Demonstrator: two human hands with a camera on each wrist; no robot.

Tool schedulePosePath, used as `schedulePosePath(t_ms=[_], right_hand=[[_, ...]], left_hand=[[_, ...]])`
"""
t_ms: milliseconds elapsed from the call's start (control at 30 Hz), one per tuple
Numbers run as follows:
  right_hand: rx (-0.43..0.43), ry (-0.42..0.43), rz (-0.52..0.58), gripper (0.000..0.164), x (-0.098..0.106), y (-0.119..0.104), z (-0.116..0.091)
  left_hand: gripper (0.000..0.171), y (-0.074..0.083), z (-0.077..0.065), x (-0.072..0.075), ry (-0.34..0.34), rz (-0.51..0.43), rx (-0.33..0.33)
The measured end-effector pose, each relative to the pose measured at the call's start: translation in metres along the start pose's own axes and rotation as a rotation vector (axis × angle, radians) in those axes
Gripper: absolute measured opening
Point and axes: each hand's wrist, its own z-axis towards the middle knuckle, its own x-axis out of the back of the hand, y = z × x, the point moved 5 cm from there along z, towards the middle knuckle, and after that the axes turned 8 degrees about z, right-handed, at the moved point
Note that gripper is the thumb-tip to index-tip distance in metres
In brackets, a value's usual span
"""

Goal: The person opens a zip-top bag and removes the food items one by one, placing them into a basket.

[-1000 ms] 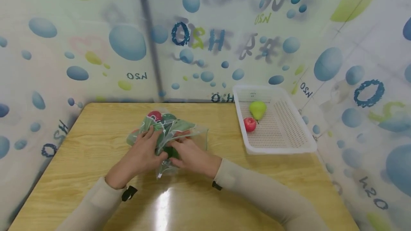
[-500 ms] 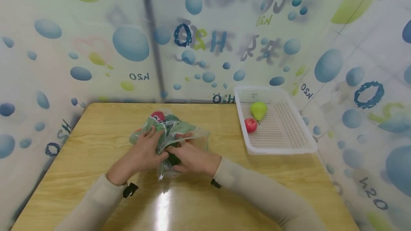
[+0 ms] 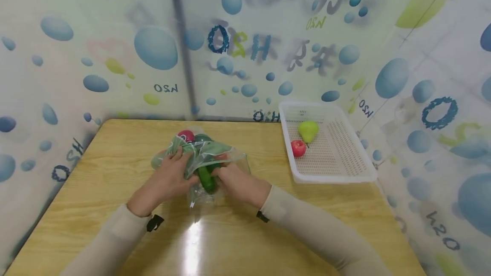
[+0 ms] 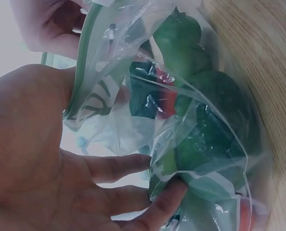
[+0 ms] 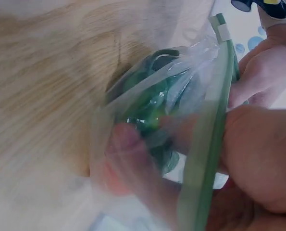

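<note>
A clear zip bag (image 3: 215, 152) with a green edge lies on the table, packed with vegetables. A long green vegetable with a curled stem, possibly a pepper (image 3: 207, 180), shows at its mouth. Larger green pieces (image 4: 212, 120) and red bits lie deeper, blurred by plastic. My left hand (image 3: 170, 178) holds the bag at its near left side, fingertips on the plastic and thumb by the green edge. My right hand (image 3: 243, 182) reaches into the mouth from the right. Through the plastic in the right wrist view, its fingers (image 5: 133, 154) lie spread, touching the green vegetable.
A white perforated basket (image 3: 333, 179) stands at the back right of the wooden table (image 3: 287, 242). In it lie a green pear (image 3: 308, 131) and a red apple (image 3: 298, 148). Patterned curtains (image 3: 245, 76) close off the back and sides.
My right hand has shifted a little to the right, and more of the green vegetable shows at the bag's mouth. The left hand stays on the bag.
</note>
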Motion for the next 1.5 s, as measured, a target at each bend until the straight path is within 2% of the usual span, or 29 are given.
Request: schedulePosePath(t_ms=[100, 167, 300, 333, 433, 533, 633, 767, 933, 1233, 1500], right_hand=[[0.011, 0.099, -0.16, 0.026, 0.005, 0.001, -0.005], [-0.011, 0.116, -0.265, 0.04, 0.009, 0.002, -0.009], [-0.071, 0.123, -0.383, 0.063, 0.014, 0.003, -0.016], [-0.093, 0.115, -0.406, 0.064, 0.015, 0.003, -0.017], [-0.139, 0.115, -0.498, 0.048, 0.018, 0.001, -0.022], [-0.137, 0.137, -0.612, 0.032, 0.022, -0.004, -0.026], [-0.121, 0.174, -0.686, 0.028, 0.027, -0.01, -0.033], [-0.106, 0.217, -0.676, 0.033, 0.035, -0.015, -0.041], [-0.083, 0.257, -0.596, 0.047, 0.045, -0.015, -0.048], [0.021, 0.444, -0.484, 0.049, 0.069, -0.005, -0.07], [-0.008, 0.55, -0.431, 0.051, 0.089, 0.014, -0.081]], left_hand=[[0.087, 0.0, 0.001, -0.001, 0.003, 0.002, 0.003], [0.086, 0.001, 0.003, -0.002, 0.006, 0.008, 0.01], [0.086, 0.002, 0.004, -0.006, 0.005, 0.005, 0.021], [0.086, 0.002, 0.004, -0.007, 0.004, 0.003, 0.023], [0.085, 0.003, 0.004, -0.007, 0.004, -0.002, 0.026], [0.085, 0.002, 0.004, -0.005, 0.005, 0.002, 0.031], [0.086, 0.003, 0.005, -0.003, 0.001, 0.007, 0.029], [0.085, 0.004, 0.004, -0.002, 0.01, 0.01, 0.023], [0.086, 0.004, 0.002, -0.003, 0.007, 0.008, 0.029], [0.086, 0.004, 0.001, -0.005, 0.02, 0.004, 0.033], [0.086, 0.004, 0.0, -0.004, 0.015, 0.01, 0.041]])
